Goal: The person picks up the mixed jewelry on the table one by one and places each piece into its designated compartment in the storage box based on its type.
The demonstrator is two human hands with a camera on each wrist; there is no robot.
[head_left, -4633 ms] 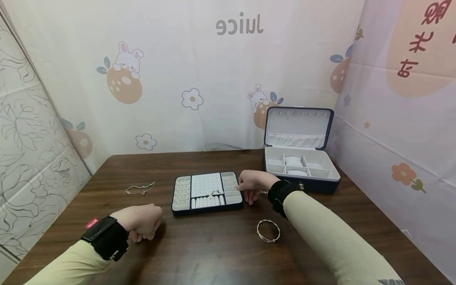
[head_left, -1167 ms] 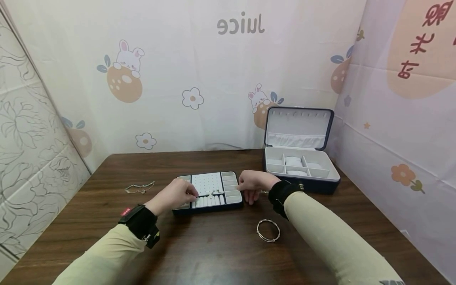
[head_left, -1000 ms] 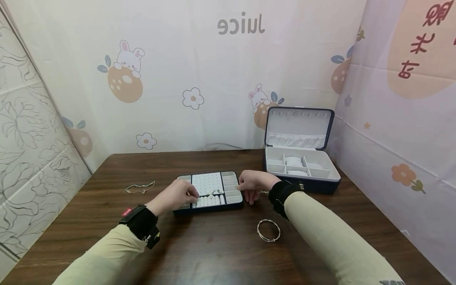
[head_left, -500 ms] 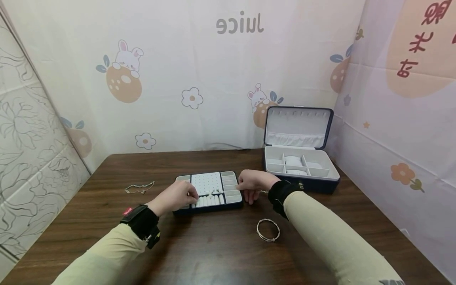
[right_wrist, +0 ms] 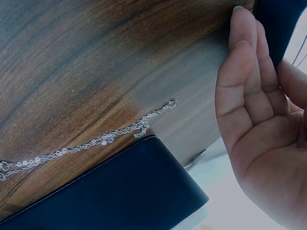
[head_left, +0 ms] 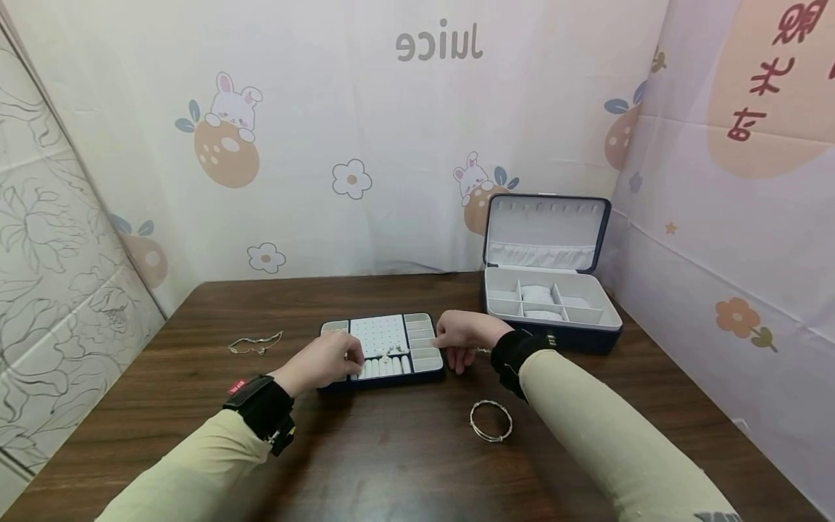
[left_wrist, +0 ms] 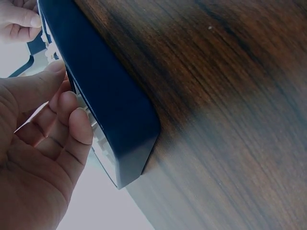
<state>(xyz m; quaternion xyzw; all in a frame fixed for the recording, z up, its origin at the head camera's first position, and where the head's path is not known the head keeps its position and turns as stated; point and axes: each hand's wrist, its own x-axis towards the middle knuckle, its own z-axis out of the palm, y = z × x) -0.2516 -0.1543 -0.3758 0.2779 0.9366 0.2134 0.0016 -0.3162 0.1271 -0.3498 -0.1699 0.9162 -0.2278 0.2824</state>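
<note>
Navy-sided, the jewellery tray [head_left: 391, 383] lay on the worktop [head_left: 391, 449]; your left hand [head_left: 320, 360] curled over its ring rolls [head_left: 386, 367], its hold unclear, while your right hand [head_left: 466, 335] touched its edge, fingers relaxed. A silver chain [right_wrist: 86, 144], bangle [head_left: 491, 439] and open jewellery box [head_left: 577, 339] crowded that side.

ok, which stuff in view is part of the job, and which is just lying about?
Likely part of the job:
Jewelry tray
White ring rolls, left hand at them
Right hand, at the tray's right edge

Apparently just lying about, untouched:
Chain left of the tray
Bangle nearer the camera
Open box
Second chain beside that box
</note>
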